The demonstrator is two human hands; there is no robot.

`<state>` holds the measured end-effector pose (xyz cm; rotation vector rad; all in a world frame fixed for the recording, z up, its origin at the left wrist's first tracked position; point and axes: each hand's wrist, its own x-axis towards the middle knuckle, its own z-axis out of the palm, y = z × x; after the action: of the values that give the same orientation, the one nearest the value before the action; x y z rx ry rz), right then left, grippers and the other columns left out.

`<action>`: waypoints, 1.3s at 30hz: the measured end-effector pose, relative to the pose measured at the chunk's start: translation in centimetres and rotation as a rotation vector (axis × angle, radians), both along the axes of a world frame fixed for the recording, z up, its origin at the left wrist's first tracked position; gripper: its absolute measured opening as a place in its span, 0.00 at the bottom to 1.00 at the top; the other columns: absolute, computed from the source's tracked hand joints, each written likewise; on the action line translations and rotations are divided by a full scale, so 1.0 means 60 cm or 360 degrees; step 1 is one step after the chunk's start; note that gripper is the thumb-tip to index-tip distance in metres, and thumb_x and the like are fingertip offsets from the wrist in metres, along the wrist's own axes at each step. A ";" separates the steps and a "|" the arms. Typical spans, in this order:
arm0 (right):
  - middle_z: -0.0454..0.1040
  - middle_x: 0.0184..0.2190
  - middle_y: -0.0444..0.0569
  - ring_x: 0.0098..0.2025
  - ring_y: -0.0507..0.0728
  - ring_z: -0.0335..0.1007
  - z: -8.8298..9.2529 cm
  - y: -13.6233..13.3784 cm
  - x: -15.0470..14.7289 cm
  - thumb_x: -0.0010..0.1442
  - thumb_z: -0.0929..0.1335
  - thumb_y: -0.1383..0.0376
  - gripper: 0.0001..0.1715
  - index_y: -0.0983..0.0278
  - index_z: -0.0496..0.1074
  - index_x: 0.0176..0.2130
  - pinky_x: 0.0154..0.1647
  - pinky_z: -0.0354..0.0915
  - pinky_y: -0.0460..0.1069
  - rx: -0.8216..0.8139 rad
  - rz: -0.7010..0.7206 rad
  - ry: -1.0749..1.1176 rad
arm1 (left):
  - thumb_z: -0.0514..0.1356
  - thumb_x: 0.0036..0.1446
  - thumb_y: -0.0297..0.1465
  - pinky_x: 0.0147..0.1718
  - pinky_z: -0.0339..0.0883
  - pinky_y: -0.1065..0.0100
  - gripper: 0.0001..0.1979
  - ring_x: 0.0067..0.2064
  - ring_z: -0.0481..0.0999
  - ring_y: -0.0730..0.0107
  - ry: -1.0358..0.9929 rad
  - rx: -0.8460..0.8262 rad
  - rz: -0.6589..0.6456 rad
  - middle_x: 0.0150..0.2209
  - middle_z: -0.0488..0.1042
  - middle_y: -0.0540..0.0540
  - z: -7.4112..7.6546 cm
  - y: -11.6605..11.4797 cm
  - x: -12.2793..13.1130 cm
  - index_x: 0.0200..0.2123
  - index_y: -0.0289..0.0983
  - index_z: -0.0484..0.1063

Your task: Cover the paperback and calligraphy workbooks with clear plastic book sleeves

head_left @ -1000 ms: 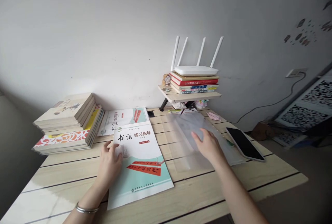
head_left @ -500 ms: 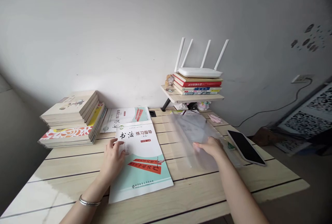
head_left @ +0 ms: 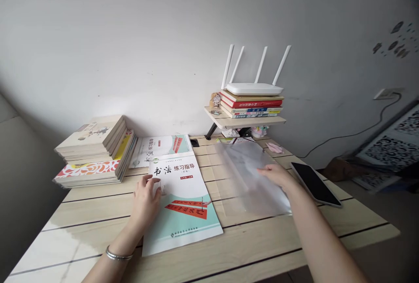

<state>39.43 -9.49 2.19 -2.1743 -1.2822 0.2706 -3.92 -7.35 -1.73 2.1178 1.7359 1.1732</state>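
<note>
A white and teal workbook [head_left: 183, 204] with red brush art lies flat on the wooden desk [head_left: 81, 226] in front of me. My left hand [head_left: 145, 200] rests on its left edge, fingers spread loosely. To the right lies a stack of clear plastic sheets [head_left: 248, 174]. My right hand [head_left: 276, 174] lies on the stack's right side with fingers curled at the top sheet's edge. A second identical workbook [head_left: 162, 147] lies behind the first.
A stack of books [head_left: 94, 152] sits at the desk's back left. A dark tablet [head_left: 316, 183] lies at the right edge. A small shelf [head_left: 245, 121] carries books and a white router [head_left: 254, 88] against the wall. Small pink items sit under the shelf.
My right hand has slid from the middle of the plastic sheets to their right side. The left hand has stayed on the workbook. The view has shifted slightly.
</note>
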 end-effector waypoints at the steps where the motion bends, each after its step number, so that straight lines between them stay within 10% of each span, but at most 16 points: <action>1: 0.65 0.15 0.42 0.24 0.56 0.68 0.015 -0.003 -0.016 0.47 0.67 0.54 0.17 0.62 0.62 0.18 0.23 0.61 0.47 -0.0020 0.0065 0.0128 | 0.53 0.54 0.35 0.50 0.61 0.48 0.11 0.50 0.67 0.52 -0.0086 -0.0004 -0.0042 0.47 0.67 0.40 0.008 -0.003 0.003 0.37 0.40 0.72; 7: 0.74 0.32 0.49 0.36 0.57 0.73 0.098 -0.025 -0.189 0.52 0.65 0.50 0.19 0.63 0.66 0.32 0.29 0.68 0.47 0.0104 0.0838 0.0953 | 0.51 0.57 0.49 0.42 0.69 0.57 0.24 0.45 0.73 0.57 -0.1148 -0.0739 -0.0626 0.46 0.72 0.38 0.054 -0.047 0.042 0.41 0.35 0.70; 12: 0.68 0.55 0.53 0.55 0.59 0.65 0.079 -0.061 -0.284 0.60 0.62 0.51 0.21 0.60 0.72 0.45 0.54 0.63 0.55 -0.0037 0.1660 0.0634 | 0.48 0.54 0.57 0.43 0.70 0.53 0.36 0.50 0.73 0.51 -0.1646 -0.1278 -0.0793 0.54 0.68 0.32 0.057 -0.063 0.053 0.54 0.35 0.62; 20: 0.59 0.62 0.52 0.65 0.67 0.47 -0.033 -0.091 -0.232 0.53 0.62 0.73 0.27 0.59 0.70 0.51 0.60 0.49 0.67 0.0067 0.0944 -0.0782 | 0.63 0.48 0.39 0.23 0.72 0.67 0.35 0.32 0.79 0.62 -0.1268 -0.1355 -0.0385 0.47 0.74 0.33 0.030 -0.040 0.049 0.57 0.37 0.54; 25: 0.55 0.63 0.58 0.62 0.72 0.54 -0.077 -0.090 -0.199 0.53 0.59 0.77 0.32 0.62 0.66 0.56 0.55 0.55 0.70 -0.0160 0.0602 -0.1088 | 0.59 0.49 0.35 0.23 0.71 0.68 0.28 0.29 0.78 0.66 -0.1216 -0.1274 -0.0449 0.35 0.78 0.43 0.036 -0.040 0.050 0.54 0.37 0.56; 31: 0.60 0.60 0.63 0.47 0.62 0.73 -0.058 -0.076 -0.169 0.55 0.52 0.81 0.38 0.65 0.59 0.61 0.36 0.72 0.52 -0.0159 0.0390 -0.1171 | 0.58 0.47 0.36 0.20 0.70 0.68 0.29 0.23 0.73 0.72 -0.1194 -0.1141 -0.0581 0.32 0.77 0.46 0.054 -0.041 0.038 0.53 0.36 0.58; 39: 0.68 0.56 0.58 0.27 0.58 0.75 -0.015 -0.058 -0.106 0.54 0.57 0.76 0.34 0.61 0.62 0.59 0.23 0.67 0.51 -0.0152 0.0143 -0.1048 | 0.51 0.48 0.26 0.19 0.67 0.72 0.18 0.22 0.76 0.70 -0.1010 -0.1044 -0.0312 0.30 0.75 0.48 0.073 -0.030 0.001 0.45 0.37 0.57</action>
<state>33.10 -12.95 1.31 -2.3838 -1.7410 -0.3954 -3.84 -9.16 2.67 1.3038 1.3262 0.9046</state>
